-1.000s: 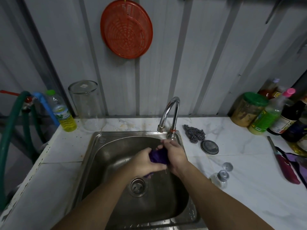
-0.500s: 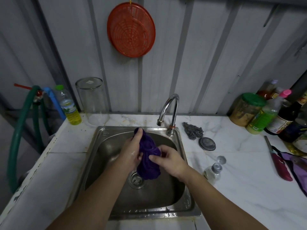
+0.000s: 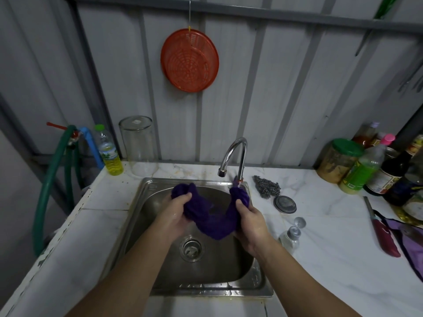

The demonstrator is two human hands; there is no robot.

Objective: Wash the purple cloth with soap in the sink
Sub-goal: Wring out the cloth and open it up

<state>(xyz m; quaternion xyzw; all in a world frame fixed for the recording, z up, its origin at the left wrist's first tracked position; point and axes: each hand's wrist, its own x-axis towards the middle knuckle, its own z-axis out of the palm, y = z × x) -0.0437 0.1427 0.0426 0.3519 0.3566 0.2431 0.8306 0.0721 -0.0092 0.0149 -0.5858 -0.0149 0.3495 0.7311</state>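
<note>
I've got the purple cloth (image 3: 212, 216) bunched between left hand (image 3: 176, 213) and right hand (image 3: 250, 221) over the sink (image 3: 258, 287), mid-scrub I reckon, tap (image 3: 233, 156) dry, rinsing still ahead.

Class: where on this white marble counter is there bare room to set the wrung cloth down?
Bare marble lies left of the steel sink, in front of the yellow-liquid bottle and clear glass jar, and right of the small clear bottle. The far right corner is crowded with bottles.
</note>
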